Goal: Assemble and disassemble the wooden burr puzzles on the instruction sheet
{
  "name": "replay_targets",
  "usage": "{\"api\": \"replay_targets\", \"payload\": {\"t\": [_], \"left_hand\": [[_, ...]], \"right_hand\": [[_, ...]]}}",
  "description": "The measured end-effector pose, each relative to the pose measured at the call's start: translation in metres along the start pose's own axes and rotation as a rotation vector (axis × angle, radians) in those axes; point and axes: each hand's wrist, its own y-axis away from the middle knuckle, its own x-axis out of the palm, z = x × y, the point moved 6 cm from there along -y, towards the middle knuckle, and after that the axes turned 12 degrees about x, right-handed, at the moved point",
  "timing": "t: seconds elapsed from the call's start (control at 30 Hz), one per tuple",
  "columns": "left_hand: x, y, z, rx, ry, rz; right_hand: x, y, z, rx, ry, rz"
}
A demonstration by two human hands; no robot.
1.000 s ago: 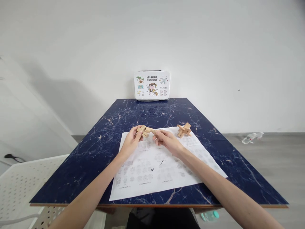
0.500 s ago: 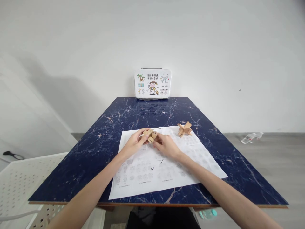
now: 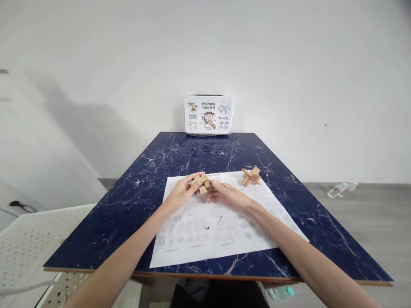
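Both of my hands meet over the far part of a white instruction sheet (image 3: pixel 218 231) on a dark blue marble-pattern table (image 3: pixel 135 205). Between them is a small wooden interlocking puzzle (image 3: pixel 201 183) made of short light-brown blocks. My left hand (image 3: pixel 182 193) grips its left side with curled fingers. My right hand (image 3: pixel 226 196) holds its right side, fingers closed round the blocks. A second wooden puzzle (image 3: pixel 251 176), assembled as a cross, lies on the sheet's far right corner, apart from both hands.
A white case with cartoon travel pictures (image 3: pixel 208 115) stands against the wall at the table's far edge. A white perforated rack (image 3: pixel 25 244) sits low on the left. A clear plastic bottle (image 3: pixel 340 188) lies on the grey floor at right.
My hands drew closer together and lower toward the sheet, and the wooden pieces in them came together into a tighter cluster. The view shifted slightly.
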Motion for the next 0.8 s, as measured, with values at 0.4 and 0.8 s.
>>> {"api": "replay_targets", "payload": {"t": [0.4, 0.8], "left_hand": [[0.01, 0.005, -0.005, 0.006, 0.192, 0.198], [0.004, 0.003, -0.004, -0.012, 0.067, 0.018]], "right_hand": [[0.004, 0.008, -0.003, 0.121, 0.008, 0.06], [-0.008, 0.004, -0.003, 0.087, -0.133, -0.208]]}}
